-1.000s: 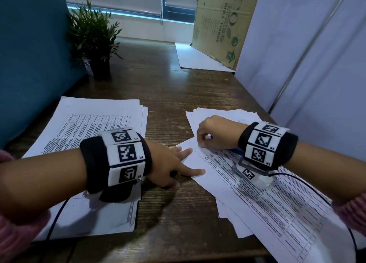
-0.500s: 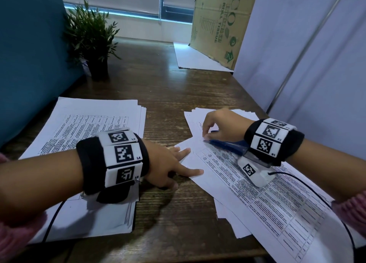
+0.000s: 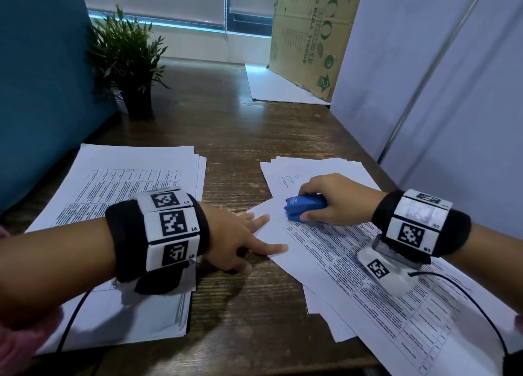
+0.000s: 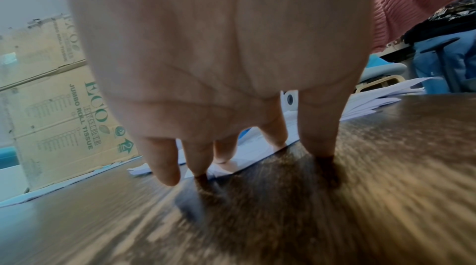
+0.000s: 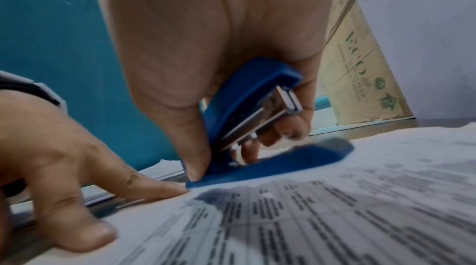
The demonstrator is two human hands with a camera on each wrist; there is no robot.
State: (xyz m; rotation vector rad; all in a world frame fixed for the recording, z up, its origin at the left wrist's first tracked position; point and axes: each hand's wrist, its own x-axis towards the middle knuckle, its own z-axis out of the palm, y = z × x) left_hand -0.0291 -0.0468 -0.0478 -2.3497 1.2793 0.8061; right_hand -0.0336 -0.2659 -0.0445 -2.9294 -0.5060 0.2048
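The work in hand is stapling, at the stage of setting the tool on the paper before the squeeze. The right hand [image 3: 336, 203] grips the blue stapler [image 3: 304, 207], fingers curled over its top arm and the thumb against its near side. The stapler sits at the far left corner of the top sheet [image 3: 368, 262], which lies on the loose right-hand pile on the wooden table [image 3: 240, 138]. From the right wrist view the stapler [image 5: 247, 94] gapes open, with the metal magazine lifted off the blue base, and the base rests on the paper. Whether the corner is fed into the mouth cannot be told.

The left hand [image 3: 235, 239] holds nothing. Its fingers [image 3: 271, 247] are straight and spread, the tips pressing the sheet's left edge flat, with the thumb on bare wood.

Judging from this, the next move calls for the corner to sit squarely in the mouth and for a firm downward press while the left hand pins the pages.

The cardboard box [image 4: 64, 110] at the far right reads "ECO" and "JUMBO ROLL TISSUE", with a "2" in an arrow mark. The sheets and the left stack [image 3: 127, 177] carry printed tables too small to read. The wrist bands [image 3: 169, 225] bear black-and-white square codes.
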